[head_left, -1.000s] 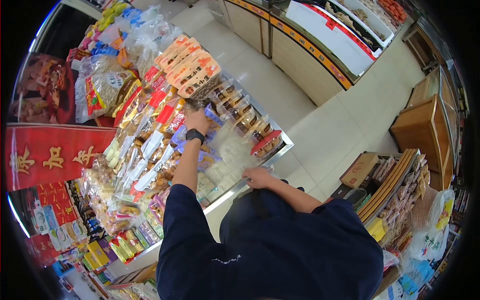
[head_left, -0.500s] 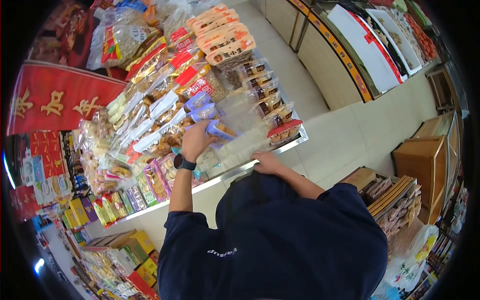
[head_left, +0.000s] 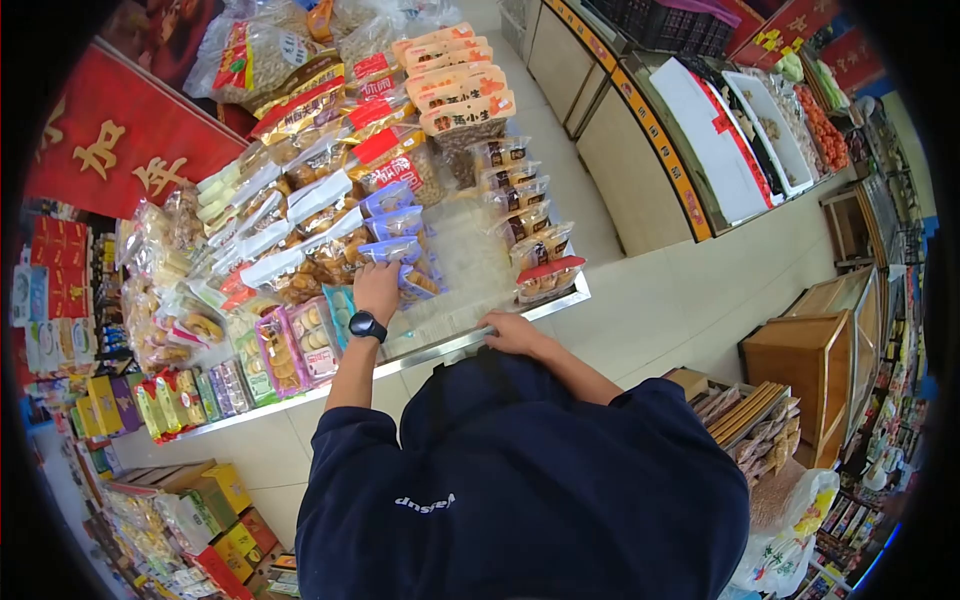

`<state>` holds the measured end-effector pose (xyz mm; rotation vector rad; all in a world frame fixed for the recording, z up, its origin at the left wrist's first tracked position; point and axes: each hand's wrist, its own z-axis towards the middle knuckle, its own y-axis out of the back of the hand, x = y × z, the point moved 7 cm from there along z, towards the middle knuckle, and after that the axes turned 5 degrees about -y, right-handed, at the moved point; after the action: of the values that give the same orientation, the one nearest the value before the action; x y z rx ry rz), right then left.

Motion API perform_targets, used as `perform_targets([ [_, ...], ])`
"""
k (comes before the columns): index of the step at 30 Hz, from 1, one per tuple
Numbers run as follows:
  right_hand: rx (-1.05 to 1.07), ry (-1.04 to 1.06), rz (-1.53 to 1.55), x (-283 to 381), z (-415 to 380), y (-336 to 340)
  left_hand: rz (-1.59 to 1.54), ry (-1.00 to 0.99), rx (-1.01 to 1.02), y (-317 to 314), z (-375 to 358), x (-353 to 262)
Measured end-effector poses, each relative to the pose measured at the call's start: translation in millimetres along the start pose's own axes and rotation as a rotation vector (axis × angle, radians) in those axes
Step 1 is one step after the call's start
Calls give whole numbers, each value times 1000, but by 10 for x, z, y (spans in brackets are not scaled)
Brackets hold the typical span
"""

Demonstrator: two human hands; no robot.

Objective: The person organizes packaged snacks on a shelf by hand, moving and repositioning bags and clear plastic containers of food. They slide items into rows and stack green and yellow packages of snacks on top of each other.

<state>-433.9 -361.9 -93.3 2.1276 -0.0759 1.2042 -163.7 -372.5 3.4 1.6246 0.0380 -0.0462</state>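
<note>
My left hand (head_left: 377, 290), below a dark wristwatch, has its fingers closed at the left edge of the front purple packet (head_left: 418, 284) of biscuits. More purple packets (head_left: 396, 224) stand in a row behind it. Teal packaging (head_left: 341, 308) lies just left of this hand. My right hand (head_left: 513, 332) is curled over the metal edge (head_left: 455, 343) of the display table. Red-topped packet (head_left: 548, 278) stands at the table's right corner, in front of a row of brown-and-clear packets (head_left: 520, 190).
Bagged snacks (head_left: 330, 240) crowd the table's left and middle. Orange-topped bags (head_left: 465, 110) stand at the back. Beyond the aisle is a counter (head_left: 640, 165) with a white box. A wooden cabinet (head_left: 795, 370) and stacked goods (head_left: 745, 420) stand at right.
The view has shifted. My left hand has moved left and toward the table's front edge, and the front purple packet now sits closer to its row. My right hand stays on the edge.
</note>
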Motion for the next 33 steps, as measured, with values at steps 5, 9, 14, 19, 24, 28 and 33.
perform_targets([
  [5, -250, 29, -44, 233, -277, 520, 45, 77, -68, -241, 135, -79],
  [9, -642, 159, -323, 489, -623, 1354, 14, 123, -76, -226, 49, -94],
  [14, -635, -8, -611, 152, -634, 1589, -123, 141, -156, -150, -234, 3],
  [19, -479, -153, -778, 66, -522, 1439, -178, 150, -347, 218, -532, -20],
  [24, -403, -25, -880, 82, -371, 1301, -271, 198, -399, 391, -916, -88],
  [28, -226, 13, -696, 388, -300, 1155, -440, 270, -391, 205, -1307, -186],
  [33, -173, -93, -509, 1088, 126, 1449, -508, 298, -390, 78, -1668, -398],
])
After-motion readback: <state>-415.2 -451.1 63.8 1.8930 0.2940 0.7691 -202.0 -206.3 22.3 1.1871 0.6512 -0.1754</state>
